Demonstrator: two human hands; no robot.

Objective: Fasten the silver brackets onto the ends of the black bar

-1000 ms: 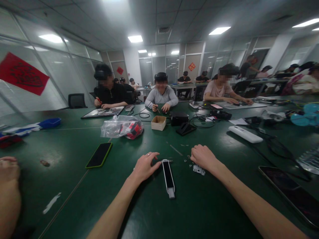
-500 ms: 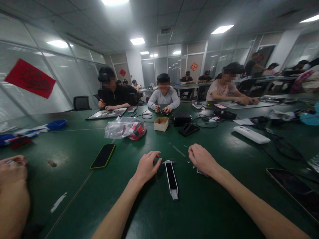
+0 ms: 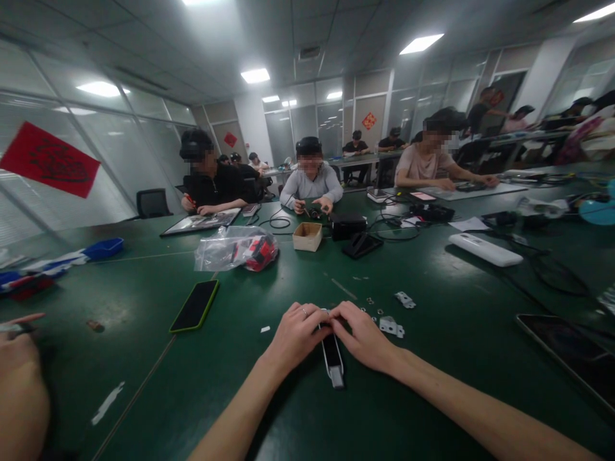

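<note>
our left hand (image 3: 298, 336) and right hand (image 3: 364, 336) curl over a slim black-and-white bar (image 3: 331, 353) on the glossy table (image 3: 293, 416), long axis toward us, squared grey end nearest; we can't tell what they pinch.

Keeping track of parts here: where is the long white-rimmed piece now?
In the head view, the long piece lies just below centre on the green table, its far end partly covered by the left hand and the right hand.

Far end of device (image 3: 331, 354) hidden, lower centre, phone (image 3: 571, 360) cut off at right edge, co-worker's hand (image 3: 19, 349) cropped far left
</note>
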